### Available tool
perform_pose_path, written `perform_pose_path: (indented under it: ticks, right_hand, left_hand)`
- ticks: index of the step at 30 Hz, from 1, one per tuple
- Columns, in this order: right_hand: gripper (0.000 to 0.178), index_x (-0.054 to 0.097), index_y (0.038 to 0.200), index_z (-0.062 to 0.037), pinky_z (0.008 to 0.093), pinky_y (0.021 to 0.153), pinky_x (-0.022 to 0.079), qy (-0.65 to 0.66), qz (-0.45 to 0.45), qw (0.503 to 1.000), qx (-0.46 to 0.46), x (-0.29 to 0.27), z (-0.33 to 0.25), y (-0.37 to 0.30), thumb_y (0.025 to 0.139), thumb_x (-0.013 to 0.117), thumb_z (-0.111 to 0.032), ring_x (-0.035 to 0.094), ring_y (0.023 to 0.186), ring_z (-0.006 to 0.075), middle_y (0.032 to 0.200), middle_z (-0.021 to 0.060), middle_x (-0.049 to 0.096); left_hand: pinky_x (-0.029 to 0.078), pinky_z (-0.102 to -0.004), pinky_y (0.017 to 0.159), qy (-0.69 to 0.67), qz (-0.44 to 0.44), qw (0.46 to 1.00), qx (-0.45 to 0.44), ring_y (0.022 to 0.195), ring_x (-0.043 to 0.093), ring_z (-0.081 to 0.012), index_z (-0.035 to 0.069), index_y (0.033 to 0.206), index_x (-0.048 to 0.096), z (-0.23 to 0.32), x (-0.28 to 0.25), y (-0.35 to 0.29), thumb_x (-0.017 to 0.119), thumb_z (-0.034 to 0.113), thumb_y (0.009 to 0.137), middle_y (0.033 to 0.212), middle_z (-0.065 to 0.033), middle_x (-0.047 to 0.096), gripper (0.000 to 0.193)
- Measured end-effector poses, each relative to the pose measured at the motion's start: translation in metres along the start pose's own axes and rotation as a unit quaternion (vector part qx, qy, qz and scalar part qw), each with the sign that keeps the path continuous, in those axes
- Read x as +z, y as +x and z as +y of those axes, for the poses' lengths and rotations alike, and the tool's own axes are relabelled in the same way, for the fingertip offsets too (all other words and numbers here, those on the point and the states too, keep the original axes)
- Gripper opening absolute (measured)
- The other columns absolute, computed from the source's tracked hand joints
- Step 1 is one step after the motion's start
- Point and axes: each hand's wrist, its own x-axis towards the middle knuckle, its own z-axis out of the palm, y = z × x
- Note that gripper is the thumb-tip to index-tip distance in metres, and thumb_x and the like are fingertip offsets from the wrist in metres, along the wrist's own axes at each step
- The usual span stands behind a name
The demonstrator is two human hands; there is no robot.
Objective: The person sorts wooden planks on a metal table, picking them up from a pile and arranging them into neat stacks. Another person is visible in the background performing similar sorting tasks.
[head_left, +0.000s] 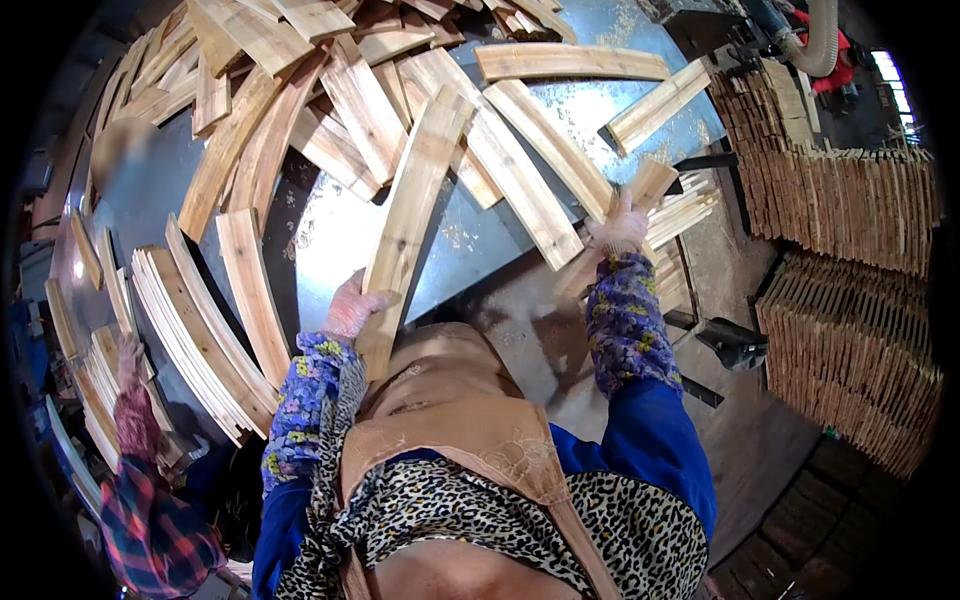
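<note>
My left hand (pixel 352 306) grips the near end of a long board (pixel 420 190), thumb across its face; the board slants out over the metal table (pixel 455 262). It is flat, pale and sawn, with a few dark knots and a straight grain. My right hand (pixel 620 230), at the table's right edge, closes round a second board (pixel 654 184), which sticks out ahead of my fingers and again behind my wrist. Both my forearms wear puffy purple flowered sleeves (pixel 632 322), and a smooth tan apron (pixel 455 450) hangs at my front, just short of the table.

The table is grey sheet metal, shiny where light strikes it, and speckled with sawdust (pixel 570 108). Across its far side lies a loose heap of boards (pixel 365 115), crossing at all angles. On its left part, a row of slats (pixel 195 335) lies close together, their edges pale. Beyond that row, at the table's left end, a co-worker's hand (pixel 130 358) reaches to more slats; the sleeve (pixel 160 520) is checked cloth.

To the table's right, tight stacks of boards (pixel 840 210) show rough brown ends above a dull floor (pixel 745 440). Past the table's far right corner hangs a ribbed pale hose (pixel 821 42), near a bright window (pixel 890 85).
</note>
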Motion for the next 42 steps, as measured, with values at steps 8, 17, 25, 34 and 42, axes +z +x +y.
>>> perform_pose_path:
  ticks: [8, 17, 25, 34, 42]
  right_hand:
    - [0.086, 0.057, 0.154, -0.0122, 0.0578, 0.107, 0.055, 0.049, 0.013, 0.995, -0.09, 0.023, 0.057, 0.033, 0.078, 0.08, -0.047, 0.065, 0.126, 0.0495, 0.135, 0.0316, 0.068]
    - [0.1, 0.037, 0.162, 0.0098, 0.0435, 0.119, 0.046, 0.318, 0.047, 0.924, -0.205, 0.023, 0.072, 0.046, 0.081, 0.092, -0.013, 0.053, 0.144, 0.0357, 0.164, 0.0275, 0.046]
    - [0.095, 0.031, 0.173, -0.0185, 0.0521, 0.11, 0.055, 0.601, -0.057, 0.795, 0.061, 0.046, 0.077, 0.056, 0.095, 0.082, -0.04, 0.061, 0.133, 0.0365, 0.156, 0.0189, 0.054]
    - [0.089, 0.044, 0.166, -0.0207, 0.0578, 0.108, 0.055, 0.686, -0.151, 0.684, 0.196, 0.047, 0.055, 0.034, 0.092, 0.079, -0.055, 0.064, 0.129, 0.0372, 0.152, 0.0178, 0.059]
    - [0.085, 0.043, 0.158, 0.0035, 0.0493, 0.094, 0.064, 0.582, 0.001, 0.81, 0.069, 0.034, 0.033, -0.001, 0.097, 0.083, -0.041, 0.071, 0.116, 0.0359, 0.141, 0.0262, 0.063]
  left_hand:
    - [0.054, -0.0373, 0.108, 0.146, 0.135, 0.974, 0.109, 0.118, 0.072, -0.0296, -0.006, 0.154, 0.053, -0.042, -0.039, -0.067, 0.085, 0.031, 0.088, 0.127, -0.0215, 0.075, 0.082]
    - [0.065, -0.0362, 0.087, -0.26, 0.354, 0.889, 0.126, 0.097, 0.076, -0.022, -0.004, 0.143, 0.06, -0.073, -0.145, -0.265, 0.076, 0.007, 0.089, 0.117, -0.0121, 0.076, 0.058]
    - [0.062, -0.0341, 0.091, -0.108, 0.492, 0.862, 0.058, 0.1, 0.074, -0.0204, -0.004, 0.141, 0.063, -0.133, -0.297, -0.311, 0.077, 0.007, 0.095, 0.117, -0.0099, 0.077, 0.049]
    - [0.059, -0.0363, 0.094, -0.134, 0.469, 0.87, 0.072, 0.1, 0.074, -0.0228, -0.001, 0.136, 0.066, -0.145, -0.304, -0.316, 0.076, 0.013, 0.095, 0.113, -0.0104, 0.078, 0.045]
    - [0.06, -0.0334, 0.08, -0.18, 0.473, 0.856, 0.103, 0.089, 0.074, -0.019, 0.002, 0.128, 0.071, -0.113, -0.336, -0.301, 0.078, 0.011, 0.095, 0.105, -0.0075, 0.078, 0.035]
